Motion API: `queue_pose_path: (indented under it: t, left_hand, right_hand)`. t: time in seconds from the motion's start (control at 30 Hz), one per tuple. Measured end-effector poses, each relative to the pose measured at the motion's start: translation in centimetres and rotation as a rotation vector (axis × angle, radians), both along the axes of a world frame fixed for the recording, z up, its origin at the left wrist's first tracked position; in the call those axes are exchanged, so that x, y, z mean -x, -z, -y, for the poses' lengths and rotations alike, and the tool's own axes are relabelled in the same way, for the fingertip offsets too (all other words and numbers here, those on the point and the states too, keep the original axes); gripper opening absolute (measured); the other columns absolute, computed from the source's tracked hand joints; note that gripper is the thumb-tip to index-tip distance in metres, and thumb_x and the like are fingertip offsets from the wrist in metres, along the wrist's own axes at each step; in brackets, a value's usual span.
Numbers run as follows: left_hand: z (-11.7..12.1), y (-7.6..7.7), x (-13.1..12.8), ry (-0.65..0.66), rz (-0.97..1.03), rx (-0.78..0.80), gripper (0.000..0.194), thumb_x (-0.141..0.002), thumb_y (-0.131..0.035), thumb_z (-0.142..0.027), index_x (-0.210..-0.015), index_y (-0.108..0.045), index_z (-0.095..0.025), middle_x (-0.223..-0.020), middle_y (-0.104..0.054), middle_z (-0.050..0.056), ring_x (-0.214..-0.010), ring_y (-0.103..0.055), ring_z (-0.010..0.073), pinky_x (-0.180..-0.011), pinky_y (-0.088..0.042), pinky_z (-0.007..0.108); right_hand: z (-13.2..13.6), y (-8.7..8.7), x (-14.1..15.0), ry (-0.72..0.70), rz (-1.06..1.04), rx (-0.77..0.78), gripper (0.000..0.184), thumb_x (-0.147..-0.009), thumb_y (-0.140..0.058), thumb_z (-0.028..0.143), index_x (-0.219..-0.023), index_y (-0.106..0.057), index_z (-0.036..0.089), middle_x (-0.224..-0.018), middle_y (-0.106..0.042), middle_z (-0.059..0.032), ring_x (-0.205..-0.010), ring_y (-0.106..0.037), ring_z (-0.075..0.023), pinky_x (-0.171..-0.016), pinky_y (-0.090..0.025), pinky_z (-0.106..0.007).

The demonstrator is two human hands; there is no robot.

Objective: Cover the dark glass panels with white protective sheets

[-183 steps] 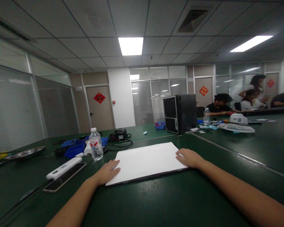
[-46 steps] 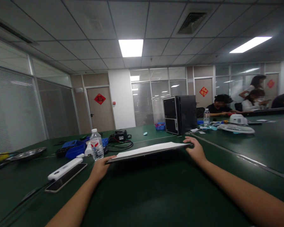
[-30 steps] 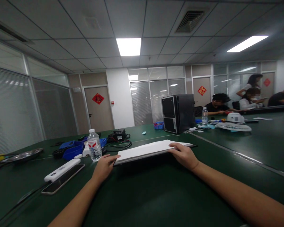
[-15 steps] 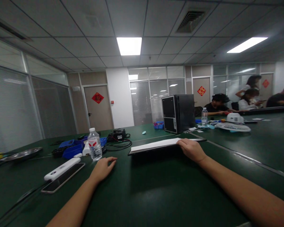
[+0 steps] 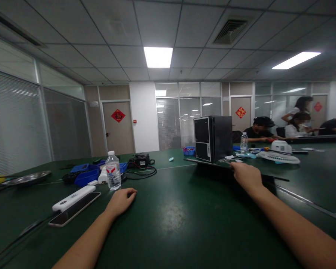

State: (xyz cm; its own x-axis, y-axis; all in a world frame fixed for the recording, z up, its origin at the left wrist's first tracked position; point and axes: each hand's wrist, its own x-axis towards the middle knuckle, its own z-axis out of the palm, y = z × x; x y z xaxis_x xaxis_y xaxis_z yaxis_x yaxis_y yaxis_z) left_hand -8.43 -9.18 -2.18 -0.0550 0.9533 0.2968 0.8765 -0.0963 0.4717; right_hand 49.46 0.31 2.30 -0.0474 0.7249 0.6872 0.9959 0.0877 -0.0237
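My right hand grips the near edge of a thin flat panel, held edge-on above the dark green table to the right, just in front of the black computer tower. Only the panel's dark edge and underside show; its white face is hidden. My left hand rests flat on the table with fingers loosely curled, holding nothing, near a water bottle.
A phone with a white bar-shaped device lies at the left. Blue bins, cables and a metal tray stand behind. A white fan sits at the right. Several people sit at the far right.
The white panel was lifted off the table with both hands, the left hand let go, and my right hand has carried it right and away, near the tower.
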Motion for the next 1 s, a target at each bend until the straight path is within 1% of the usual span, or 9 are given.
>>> queue_pose_path:
  t: [0.07,0.23,0.33,0.43,0.6,0.7,0.8,0.87,1.0]
  left_hand:
    - [0.0,0.1,0.1,0.000,0.011,0.000,0.027,-0.097,-0.066,-0.042,-0.113,-0.070,-0.021,-0.121,-0.072,0.006,-0.114,-0.066,0.0227,-0.106,-0.051,0.049]
    - [-0.1,0.3,0.3,-0.003,0.025,-0.006,0.027,-0.096,-0.066,-0.042,-0.113,-0.070,-0.021,-0.120,-0.072,0.005,-0.114,-0.067,0.0227,-0.106,-0.051,0.049]
    - [-0.1,0.3,0.2,0.001,-0.007,-0.012,0.027,-0.097,-0.066,-0.042,-0.112,-0.070,-0.021,-0.119,-0.072,0.005,-0.112,-0.067,0.0223,-0.105,-0.051,0.049]
    - [-0.2,0.3,0.3,0.004,-0.044,-0.016,0.027,-0.097,-0.065,-0.043,-0.112,-0.070,-0.021,-0.119,-0.072,0.005,-0.112,-0.067,0.0221,-0.104,-0.051,0.048]
    - [-0.3,0.4,0.4,0.000,-0.099,-0.018,0.028,-0.098,-0.064,-0.044,-0.114,-0.070,-0.021,-0.119,-0.072,0.006,-0.113,-0.067,0.0224,-0.105,-0.051,0.049]
    - [-0.2,0.3,0.4,-0.002,-0.120,-0.017,0.029,-0.098,-0.063,-0.044,-0.114,-0.070,-0.021,-0.120,-0.072,0.006,-0.113,-0.067,0.0222,-0.105,-0.051,0.049]
    - [-0.2,0.2,0.2,-0.009,-0.129,-0.012,0.029,-0.098,-0.063,-0.044,-0.115,-0.070,-0.021,-0.120,-0.072,0.006,-0.113,-0.067,0.0224,-0.105,-0.051,0.049]
    - [-0.2,0.1,0.0,-0.015,-0.137,-0.008,0.029,-0.098,-0.063,-0.044,-0.115,-0.070,-0.021,-0.121,-0.072,0.006,-0.114,-0.067,0.0227,-0.106,-0.051,0.049]
    - [-0.1,0.0,-0.3,-0.022,-0.160,-0.002,0.029,-0.099,-0.063,-0.044,-0.115,-0.070,-0.022,-0.122,-0.072,0.006,-0.115,-0.067,0.0228,-0.107,-0.050,0.050]
  right_hand:
    - [0.0,-0.5,-1.0,0.068,-0.035,0.030,0.025,-0.085,-0.053,0.019,-0.094,-0.076,0.024,-0.093,-0.076,-0.0153,-0.075,-0.071,-0.0306,-0.066,-0.046,-0.039]
    - [-0.3,-1.5,-4.3,0.206,-0.150,0.101,0.030,-0.077,-0.060,0.022,-0.100,-0.079,0.024,-0.099,-0.077,-0.0198,-0.081,-0.073,-0.0365,-0.071,-0.052,-0.047]
    - [-0.6,-1.5,-6.1,0.252,-0.201,0.148,0.028,-0.072,-0.065,0.023,-0.096,-0.080,0.022,-0.096,-0.076,-0.0207,-0.082,-0.073,-0.0379,-0.069,-0.053,-0.047]
    - [-0.9,-1.2,-7.0,0.269,-0.221,0.174,0.026,-0.072,-0.065,0.022,-0.093,-0.080,0.022,-0.094,-0.076,-0.0208,-0.082,-0.073,-0.0401,-0.066,-0.054,-0.048]
    - [-1.3,-0.4,-6.7,0.257,-0.183,0.168,0.024,-0.075,-0.060,0.019,-0.091,-0.078,0.019,-0.091,-0.076,-0.0214,-0.081,-0.073,-0.0400,-0.065,-0.054,-0.049]
    - [-1.2,-0.2,-5.9,0.240,-0.133,0.135,0.021,-0.078,-0.058,0.020,-0.086,-0.077,0.017,-0.090,-0.075,-0.0238,-0.084,-0.072,-0.0413,-0.068,-0.054,-0.053]
    - [-0.8,-0.3,-5.1,0.199,-0.064,0.057,0.028,-0.084,-0.053,0.022,-0.093,-0.079,0.017,-0.113,-0.071,-0.0288,-0.106,-0.066,-0.0472,-0.077,-0.052,-0.058]
    - [-0.5,-0.5,-4.6,0.168,-0.029,0.018,0.033,-0.088,-0.050,0.023,-0.102,-0.079,0.017,-0.123,-0.068,-0.0290,-0.114,-0.062,-0.0483,-0.082,-0.051,-0.060]
    - [-0.2,-1.2,-4.5,0.147,-0.024,0.026,0.033,-0.090,-0.050,0.020,-0.107,-0.079,0.020,-0.115,-0.072,-0.0242,-0.104,-0.067,-0.0431,-0.084,-0.049,-0.057]
